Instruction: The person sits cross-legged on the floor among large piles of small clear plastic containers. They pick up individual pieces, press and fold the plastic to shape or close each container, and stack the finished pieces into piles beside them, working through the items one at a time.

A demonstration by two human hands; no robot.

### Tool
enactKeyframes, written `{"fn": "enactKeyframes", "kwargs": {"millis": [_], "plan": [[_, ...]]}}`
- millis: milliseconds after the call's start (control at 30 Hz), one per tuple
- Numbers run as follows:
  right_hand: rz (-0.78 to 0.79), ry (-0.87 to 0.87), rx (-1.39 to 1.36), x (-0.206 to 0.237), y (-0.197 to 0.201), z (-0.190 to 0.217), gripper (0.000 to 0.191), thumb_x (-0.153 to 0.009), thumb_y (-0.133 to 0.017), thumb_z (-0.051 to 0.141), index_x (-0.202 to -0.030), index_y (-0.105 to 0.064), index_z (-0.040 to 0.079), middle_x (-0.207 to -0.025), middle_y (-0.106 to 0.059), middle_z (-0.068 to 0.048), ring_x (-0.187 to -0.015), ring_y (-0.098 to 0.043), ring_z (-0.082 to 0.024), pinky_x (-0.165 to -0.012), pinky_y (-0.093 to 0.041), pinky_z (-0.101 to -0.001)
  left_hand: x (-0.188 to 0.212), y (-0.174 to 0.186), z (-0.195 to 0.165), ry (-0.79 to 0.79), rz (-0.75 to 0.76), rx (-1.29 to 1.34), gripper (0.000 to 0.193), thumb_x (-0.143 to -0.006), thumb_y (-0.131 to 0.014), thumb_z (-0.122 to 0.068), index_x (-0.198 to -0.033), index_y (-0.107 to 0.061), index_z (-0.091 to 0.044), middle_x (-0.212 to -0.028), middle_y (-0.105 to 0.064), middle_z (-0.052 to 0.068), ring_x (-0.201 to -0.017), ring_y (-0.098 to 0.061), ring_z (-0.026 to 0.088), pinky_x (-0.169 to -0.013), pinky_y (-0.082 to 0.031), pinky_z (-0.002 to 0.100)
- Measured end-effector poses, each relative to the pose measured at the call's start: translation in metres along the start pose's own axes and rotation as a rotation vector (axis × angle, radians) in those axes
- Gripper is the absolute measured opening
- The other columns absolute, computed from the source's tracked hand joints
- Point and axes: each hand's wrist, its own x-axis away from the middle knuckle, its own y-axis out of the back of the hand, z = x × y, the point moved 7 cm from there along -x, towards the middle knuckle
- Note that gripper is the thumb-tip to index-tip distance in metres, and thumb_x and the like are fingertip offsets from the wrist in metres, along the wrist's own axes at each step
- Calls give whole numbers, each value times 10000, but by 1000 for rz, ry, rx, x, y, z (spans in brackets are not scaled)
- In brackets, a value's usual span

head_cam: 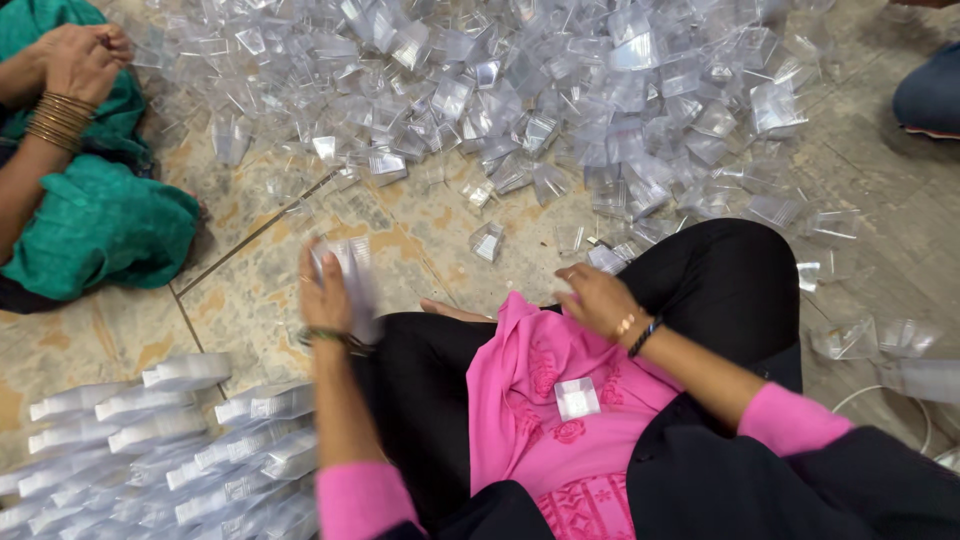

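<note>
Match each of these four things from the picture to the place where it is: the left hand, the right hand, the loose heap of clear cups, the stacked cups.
Things:
1. left hand
2. right hand
3. loose heap of clear cups
4. stacked cups

Places:
A. lower left, lying in rows
B. over the black trouser knee
C. holding a stack of clear cups upright
D. spread over the floor at the top

Pairs: 1-C, 2-B, 3-D, 4-A

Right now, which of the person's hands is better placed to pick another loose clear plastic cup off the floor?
The right hand, probably. It looks free and hovers over the knee beside the loose clear plastic cups at the edge of the pile. The left hand already grips a blurred stack of clear plastic cups, farther from the pile.
</note>
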Motion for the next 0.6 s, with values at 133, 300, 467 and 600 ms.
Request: {"fn": "enactKeyframes", "kwargs": {"millis": [133, 300, 467, 600], "plan": [[106, -153, 49, -42, -26, -32, 272, -936, -656, 262, -1105, -708, 54, -1057, -706, -161, -958, -678, -384, -823, -548, -467, -36, 9, 114, 496, 441, -867, 639, -961, -612, -518, -1529, -471, -261, -1439, -528, 203, -1315, -519, 414, -1015, -449, 553], [132, -120, 68, -126, -68, 3, 272, -976, -645, 295, -1047, -714, 41, -1057, -698, -178, -983, -666, -388, -873, -537, -471, -6, 13, 192, 720, 886, -1507, 360, -914, -706, -331, -1239, -789, -201, -1316, -757, -9, -1191, -721, 228, -933, -495, 518], [-165, 39, 289, -174, -83, 44, 368, -804, -692, 216, -1114, -709, 18, -1077, -699, -171, -979, -682, -380, -795, -543, -461, -21, 21, 196, 622, 776, -1389, 469, -908, -754, -328, -1354, -678, -206, -1411, -634, 65, -1315, -583, 294, -1058, -410, 585], [-98, -322, -229, -173, -87, -6, 232, -946, -700, 225, -961, -753, -1, -852, -719, -196, -784, -715, -344, -690, -561, -400, -45, -16, 135, 346, 452, -676, 898, -749, -836, -577, -1432, -591, -48, -1391, -620, 231, -1301, -579, 362, -1081, -471, 440]]}}
